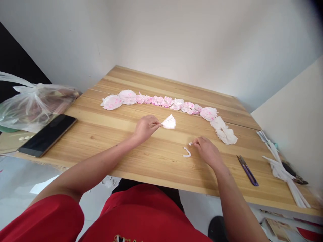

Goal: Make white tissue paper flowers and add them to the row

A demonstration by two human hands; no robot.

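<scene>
My left hand (148,127) pinches the narrow end of a folded white paper fan (169,122) with a faint pink edge, held over the middle of the wooden table. To the right, my right hand (205,149) has its fingertips closed on a short white strip (190,144), one end of which sticks out. Beside it a bent white strip (187,152) lies on the wood. Beyond both hands, pink-and-white crumpled paper flowers (158,101) lie in a long curved row. Plainer white paper pieces (224,130) form the row's right end.
Purple-handled thread snips (247,170) lie right of my right hand. White strips (280,168) are heaped at the table's right edge. A dark phone (47,135) and a tied clear plastic bag (40,104) sit on the left. Walls bound the wooden table (151,164) behind.
</scene>
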